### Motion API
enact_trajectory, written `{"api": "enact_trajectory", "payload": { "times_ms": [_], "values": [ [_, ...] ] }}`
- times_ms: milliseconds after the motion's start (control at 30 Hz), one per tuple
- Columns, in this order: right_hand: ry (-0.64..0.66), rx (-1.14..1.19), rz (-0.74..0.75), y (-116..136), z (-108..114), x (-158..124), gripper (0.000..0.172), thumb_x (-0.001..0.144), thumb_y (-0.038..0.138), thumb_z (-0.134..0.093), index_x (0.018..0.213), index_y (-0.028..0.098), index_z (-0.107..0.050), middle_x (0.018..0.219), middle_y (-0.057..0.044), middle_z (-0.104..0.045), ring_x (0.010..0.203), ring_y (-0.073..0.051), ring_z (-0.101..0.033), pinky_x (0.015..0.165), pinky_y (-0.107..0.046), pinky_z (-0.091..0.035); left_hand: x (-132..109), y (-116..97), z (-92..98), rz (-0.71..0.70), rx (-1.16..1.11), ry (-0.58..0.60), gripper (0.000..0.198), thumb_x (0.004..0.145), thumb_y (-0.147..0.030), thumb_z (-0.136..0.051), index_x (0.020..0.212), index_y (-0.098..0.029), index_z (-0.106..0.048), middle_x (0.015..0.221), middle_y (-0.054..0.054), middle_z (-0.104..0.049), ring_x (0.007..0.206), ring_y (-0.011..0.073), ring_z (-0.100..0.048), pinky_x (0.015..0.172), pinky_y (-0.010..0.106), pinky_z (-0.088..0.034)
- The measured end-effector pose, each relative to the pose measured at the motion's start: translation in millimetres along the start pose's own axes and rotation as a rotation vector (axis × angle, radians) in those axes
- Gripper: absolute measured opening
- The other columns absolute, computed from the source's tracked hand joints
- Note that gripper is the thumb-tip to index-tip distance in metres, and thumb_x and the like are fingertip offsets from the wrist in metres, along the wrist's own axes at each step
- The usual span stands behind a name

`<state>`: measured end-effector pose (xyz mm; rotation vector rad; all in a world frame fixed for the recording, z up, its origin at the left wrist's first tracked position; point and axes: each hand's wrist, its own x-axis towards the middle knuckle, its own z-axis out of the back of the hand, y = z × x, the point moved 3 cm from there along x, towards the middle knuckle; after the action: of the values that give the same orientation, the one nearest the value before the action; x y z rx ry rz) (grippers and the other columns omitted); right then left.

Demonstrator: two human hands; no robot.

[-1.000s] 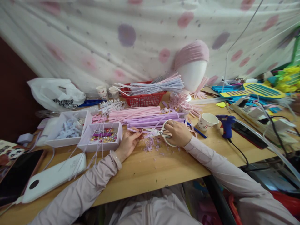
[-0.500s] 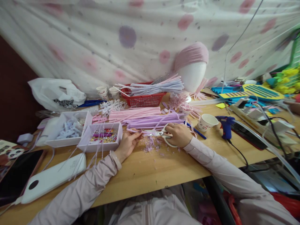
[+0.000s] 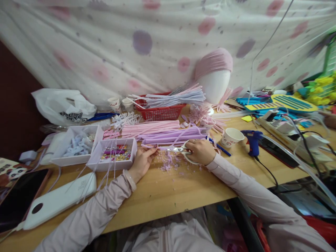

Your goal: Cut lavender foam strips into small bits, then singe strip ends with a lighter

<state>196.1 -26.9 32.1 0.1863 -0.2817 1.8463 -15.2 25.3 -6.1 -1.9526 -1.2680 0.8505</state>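
Observation:
My right hand (image 3: 198,151) is closed around the handles of white scissors (image 3: 181,150), whose blades point left. My left hand (image 3: 143,159) pinches one end of a thin purple pipe cleaner (image 3: 149,146) that runs toward the blades. Purple fluff clippings (image 3: 169,162) lie on the wooden table (image 3: 170,189) below the scissors. Just behind my hands lie bundles of pink and purple pipe cleaners (image 3: 162,132).
Two white trays (image 3: 112,154) of small decorations stand at the left, a white power bank (image 3: 57,199) and a phone nearer me. Behind are a red basket (image 3: 160,111) and a foam head (image 3: 215,78). A paper cup (image 3: 232,136), blue glue gun (image 3: 252,140) and power strip (image 3: 288,134) lie right.
Hands and scissors have shifted only slightly upward; the grip on both stays the same.

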Motion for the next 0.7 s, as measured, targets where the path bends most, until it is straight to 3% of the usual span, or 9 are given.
{"api": "enact_trajectory", "payload": {
  "times_ms": [367,533,700],
  "values": [
    [0.035,0.013,0.041,-1.6,-3.8,0.4,0.027,0.08,0.033,-0.046,0.069,0.017,-0.063,0.071,-0.007,-0.067,0.06,-0.014,-0.054,0.053,-0.027,-0.023,3.1,1.7,4.0,-0.071,-0.031,-0.068,0.017,0.052,-0.015,-0.078,0.059,-0.014,-0.063,0.062,-0.003,-0.062,0.06,0.0062,-0.054,0.059,0.018,-0.041],
    [-0.112,0.045,-0.026,-6.1,1.8,-1.6,0.024,0.077,0.037,-0.049,0.067,0.018,-0.06,0.068,-0.005,-0.063,0.059,-0.014,-0.051,0.054,-0.027,-0.024,2.0,-0.2,3.2,-0.061,-0.002,-0.062,0.018,0.053,-0.017,-0.079,0.061,-0.014,-0.064,0.061,-0.002,-0.062,0.058,0.0063,-0.054,0.061,0.019,-0.043],
    [-0.189,0.119,0.005,-6.3,8.2,1.3,0.018,0.071,0.03,-0.056,0.081,0.015,-0.057,0.083,-0.01,-0.06,0.074,-0.018,-0.053,0.064,-0.027,-0.033,1.4,0.6,2.1,-0.09,0.07,-0.055,0.023,0.05,-0.022,-0.082,0.064,-0.012,-0.066,0.065,-0.001,-0.064,0.061,0.0063,-0.056,0.065,0.019,-0.044]
  ]
}}
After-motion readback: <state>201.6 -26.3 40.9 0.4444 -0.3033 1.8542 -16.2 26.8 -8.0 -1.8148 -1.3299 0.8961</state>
